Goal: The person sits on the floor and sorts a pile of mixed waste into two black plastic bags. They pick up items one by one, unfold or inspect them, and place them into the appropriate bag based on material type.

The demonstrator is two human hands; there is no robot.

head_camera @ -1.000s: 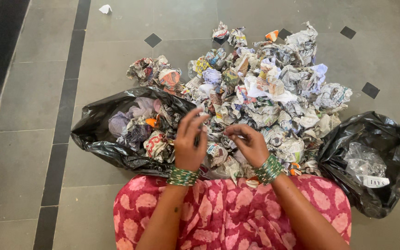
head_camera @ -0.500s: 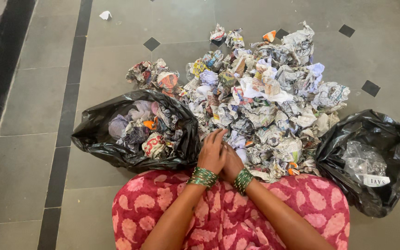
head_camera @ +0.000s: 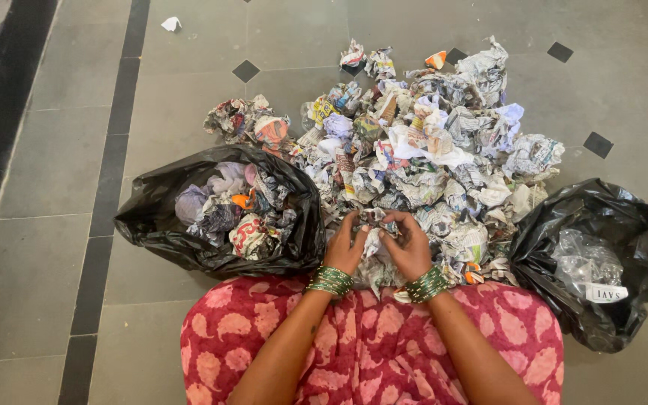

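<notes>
Head view, looking straight down over my lap: my left hand (head_camera: 345, 246) and my right hand (head_camera: 408, 246) meet at the near edge of the big heap of crumpled newspaper balls (head_camera: 421, 150) on the grey tiled floor (head_camera: 46, 165). Between them I hold one crumpled wad of printed newspaper (head_camera: 373, 238). The fingers of both hands are curled narrow and pinch it from either side, the left fingertips (head_camera: 355, 221) at its left edge and the right fingertips (head_camera: 393, 223) at its right, thumbs pressing in from below. The wad sits just above my knees, touching the front of the heap.

Both wrists are bent inward, palms facing each other, with stacked green bangles (head_camera: 330, 281) on the left wrist and another such stack on the right. My forearms come up from the bottom of the frame and converge, lying over the pink-and-red patterned cloth (head_camera: 369, 345) across my legs.

Just beside my left hand lies an open black plastic bag (head_camera: 151, 217) stuffed with crumpled paper. Off to the right, apart from my hands, a second black plastic bag (head_camera: 639, 232) holds clear crinkled plastic (head_camera: 583, 259).
</notes>
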